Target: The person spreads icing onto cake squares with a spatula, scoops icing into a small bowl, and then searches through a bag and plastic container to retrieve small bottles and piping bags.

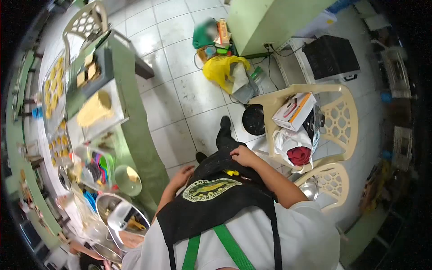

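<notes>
My left hand (182,175) is beside the black apron (180,218), near the edge of the green-covered table (146,164). Its fingers are spread and nothing shows in them. My right hand (244,156) is at the upper right part of the apron, its fingers curled on the dark cloth. A small yellow item (231,173) shows on the apron between my hands. The round printed logo (209,189) lies across the apron's front.
The table bears a green bowl (128,181), a utensil tray (96,168), dough (96,109) and a metal pot (104,204). Another person's arms (85,249) show at lower left. At right, a plastic chair (344,118) holds a box (294,111); a yellow bag (220,72) lies on the floor.
</notes>
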`<control>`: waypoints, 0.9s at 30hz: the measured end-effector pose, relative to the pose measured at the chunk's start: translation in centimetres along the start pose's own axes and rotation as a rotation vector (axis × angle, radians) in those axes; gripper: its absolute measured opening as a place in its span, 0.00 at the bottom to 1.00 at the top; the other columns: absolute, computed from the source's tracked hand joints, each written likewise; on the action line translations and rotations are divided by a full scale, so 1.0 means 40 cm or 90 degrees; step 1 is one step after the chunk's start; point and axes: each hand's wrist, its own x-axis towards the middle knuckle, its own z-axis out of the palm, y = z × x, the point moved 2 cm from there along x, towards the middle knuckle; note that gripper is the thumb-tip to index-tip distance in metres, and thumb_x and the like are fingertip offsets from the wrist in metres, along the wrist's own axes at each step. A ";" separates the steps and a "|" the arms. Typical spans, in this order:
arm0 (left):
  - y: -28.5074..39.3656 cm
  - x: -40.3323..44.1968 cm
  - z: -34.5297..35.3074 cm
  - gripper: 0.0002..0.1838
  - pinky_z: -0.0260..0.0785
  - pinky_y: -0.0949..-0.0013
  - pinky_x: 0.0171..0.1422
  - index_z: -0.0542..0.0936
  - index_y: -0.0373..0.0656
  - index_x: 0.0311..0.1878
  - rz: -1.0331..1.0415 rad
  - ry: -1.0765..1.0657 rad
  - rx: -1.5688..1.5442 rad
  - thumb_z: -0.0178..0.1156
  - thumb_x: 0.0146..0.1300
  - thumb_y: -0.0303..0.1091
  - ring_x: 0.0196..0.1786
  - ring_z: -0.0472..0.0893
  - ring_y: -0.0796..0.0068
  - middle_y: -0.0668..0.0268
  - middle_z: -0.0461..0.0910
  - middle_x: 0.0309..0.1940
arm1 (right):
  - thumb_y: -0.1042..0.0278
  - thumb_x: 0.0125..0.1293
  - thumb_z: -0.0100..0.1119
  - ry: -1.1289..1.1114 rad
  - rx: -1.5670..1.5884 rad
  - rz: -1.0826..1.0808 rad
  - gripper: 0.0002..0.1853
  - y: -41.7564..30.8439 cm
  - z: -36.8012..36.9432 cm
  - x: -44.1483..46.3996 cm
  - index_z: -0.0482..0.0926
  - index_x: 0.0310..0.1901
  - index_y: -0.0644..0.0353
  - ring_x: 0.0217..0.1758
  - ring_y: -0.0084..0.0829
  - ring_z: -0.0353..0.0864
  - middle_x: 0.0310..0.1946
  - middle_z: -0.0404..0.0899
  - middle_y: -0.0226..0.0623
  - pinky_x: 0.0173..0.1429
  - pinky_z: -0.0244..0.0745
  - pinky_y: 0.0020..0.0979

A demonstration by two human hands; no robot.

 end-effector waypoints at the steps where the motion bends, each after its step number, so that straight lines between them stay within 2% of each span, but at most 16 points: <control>1: -0.020 0.040 0.006 0.24 0.71 0.63 0.58 0.75 0.47 0.66 -0.099 -0.064 0.065 0.52 0.73 0.48 0.51 0.80 0.67 0.62 0.81 0.55 | 0.68 0.61 0.59 -0.030 -0.001 -0.002 0.14 0.050 0.007 0.021 0.84 0.47 0.62 0.43 0.40 0.86 0.40 0.86 0.49 0.52 0.78 0.35; 2: -0.072 0.107 -0.013 0.24 0.71 0.63 0.58 0.75 0.47 0.66 -0.101 -0.069 0.080 0.52 0.73 0.48 0.51 0.80 0.67 0.62 0.81 0.55 | 0.62 0.63 0.62 -0.111 0.038 0.072 0.17 0.098 0.013 0.047 0.83 0.51 0.58 0.48 0.43 0.84 0.44 0.84 0.49 0.56 0.76 0.39; 3: -0.148 0.166 0.008 0.24 0.71 0.63 0.57 0.75 0.48 0.66 -0.101 -0.095 0.067 0.52 0.72 0.49 0.51 0.81 0.67 0.61 0.81 0.55 | 0.62 0.63 0.62 -0.106 0.051 0.073 0.17 0.133 0.007 0.074 0.83 0.51 0.58 0.48 0.43 0.84 0.44 0.84 0.49 0.56 0.76 0.39; 5: -0.294 0.169 0.009 0.24 0.72 0.62 0.57 0.75 0.50 0.65 -0.106 -0.146 0.034 0.53 0.72 0.49 0.51 0.81 0.67 0.60 0.82 0.54 | 0.46 0.64 0.58 -0.158 -0.151 0.033 0.23 0.199 0.001 0.127 0.83 0.54 0.51 0.51 0.51 0.81 0.43 0.83 0.48 0.60 0.75 0.46; 8: -0.267 0.397 -0.007 0.24 0.72 0.61 0.55 0.76 0.52 0.65 -0.101 -0.212 -0.023 0.53 0.71 0.51 0.50 0.82 0.66 0.59 0.82 0.54 | 0.41 0.65 0.57 -0.152 -0.087 0.146 0.26 0.239 -0.077 0.209 0.81 0.57 0.48 0.63 0.54 0.71 0.59 0.71 0.54 0.63 0.72 0.51; 9: -0.230 0.424 -0.095 0.20 0.73 0.58 0.55 0.81 0.53 0.59 0.111 -0.228 0.369 0.56 0.68 0.48 0.49 0.83 0.58 0.53 0.83 0.52 | 0.42 0.59 0.61 -0.162 -0.070 0.198 0.29 0.224 -0.126 0.234 0.80 0.58 0.50 0.65 0.54 0.68 0.63 0.67 0.55 0.68 0.67 0.46; 10: -0.077 0.415 -0.084 0.20 0.73 0.58 0.55 0.81 0.53 0.59 0.104 -0.235 0.373 0.56 0.68 0.48 0.49 0.83 0.58 0.53 0.83 0.52 | 0.42 0.58 0.62 -0.161 -0.109 0.219 0.29 0.225 -0.163 0.271 0.80 0.58 0.50 0.65 0.53 0.67 0.63 0.67 0.54 0.68 0.67 0.47; 11: 0.277 0.392 -0.117 0.16 0.73 0.54 0.54 0.85 0.50 0.50 -0.213 -0.065 0.466 0.59 0.64 0.43 0.47 0.83 0.50 0.49 0.83 0.46 | 0.43 0.58 0.62 -0.160 -0.149 0.240 0.29 0.233 -0.188 0.304 0.80 0.58 0.51 0.66 0.53 0.67 0.63 0.67 0.53 0.67 0.68 0.49; 12: 0.278 0.446 -0.124 0.15 0.74 0.48 0.49 0.84 0.40 0.31 -0.003 0.104 0.473 0.62 0.61 0.44 0.43 0.82 0.46 0.51 0.82 0.36 | 0.47 0.59 0.62 -0.094 -0.204 0.217 0.26 0.248 -0.214 0.341 0.81 0.54 0.55 0.64 0.53 0.69 0.61 0.70 0.52 0.64 0.70 0.50; 15: 0.392 0.646 -0.167 0.14 0.73 0.47 0.46 0.82 0.41 0.32 0.030 0.148 0.513 0.61 0.61 0.43 0.42 0.81 0.45 0.52 0.83 0.35 | 0.60 0.62 0.60 0.032 -0.122 0.205 0.17 0.245 -0.358 0.487 0.83 0.47 0.62 0.58 0.52 0.75 0.54 0.75 0.51 0.59 0.73 0.49; 19: 0.532 0.853 -0.190 0.08 0.71 0.49 0.52 0.84 0.44 0.37 0.051 0.124 0.524 0.62 0.59 0.36 0.44 0.80 0.48 0.55 0.81 0.37 | 0.61 0.62 0.57 0.176 0.014 0.202 0.15 0.316 -0.481 0.718 0.82 0.47 0.60 0.53 0.53 0.77 0.49 0.78 0.53 0.58 0.73 0.48; 21: 0.592 0.950 -0.190 0.07 0.65 0.48 0.63 0.84 0.46 0.37 0.129 0.120 0.630 0.61 0.61 0.38 0.50 0.77 0.53 0.59 0.78 0.42 | 0.62 0.63 0.56 0.276 0.049 0.193 0.14 0.345 -0.531 0.824 0.83 0.47 0.58 0.52 0.55 0.78 0.49 0.79 0.54 0.55 0.75 0.47; 23: 0.625 1.042 -0.186 0.08 0.61 0.46 0.67 0.83 0.46 0.36 0.187 0.132 0.651 0.61 0.61 0.38 0.51 0.76 0.55 0.61 0.77 0.42 | 0.62 0.64 0.58 0.224 0.162 0.243 0.17 0.352 -0.606 0.934 0.83 0.51 0.60 0.52 0.47 0.82 0.48 0.82 0.49 0.57 0.76 0.40; 24: 0.650 1.080 -0.192 0.09 0.57 0.44 0.70 0.83 0.45 0.36 0.239 0.146 0.668 0.61 0.61 0.39 0.52 0.75 0.57 0.62 0.76 0.43 | 0.60 0.65 0.58 0.288 0.193 0.222 0.17 0.362 -0.623 0.993 0.83 0.51 0.60 0.52 0.45 0.83 0.47 0.83 0.49 0.57 0.75 0.37; 25: 0.665 1.133 -0.203 0.11 0.55 0.42 0.71 0.81 0.45 0.43 0.223 0.092 0.696 0.57 0.65 0.39 0.54 0.75 0.54 0.58 0.74 0.47 | 0.60 0.65 0.58 0.321 0.203 0.212 0.17 0.380 -0.637 1.051 0.83 0.51 0.60 0.52 0.45 0.83 0.46 0.83 0.49 0.57 0.75 0.37; 27: 0.674 1.279 -0.228 0.09 0.55 0.42 0.72 0.81 0.45 0.43 0.299 0.134 0.660 0.57 0.65 0.38 0.54 0.75 0.54 0.58 0.75 0.46 | 0.63 0.64 0.58 0.397 0.214 0.157 0.14 0.417 -0.677 1.183 0.82 0.46 0.62 0.50 0.51 0.81 0.44 0.83 0.50 0.55 0.75 0.43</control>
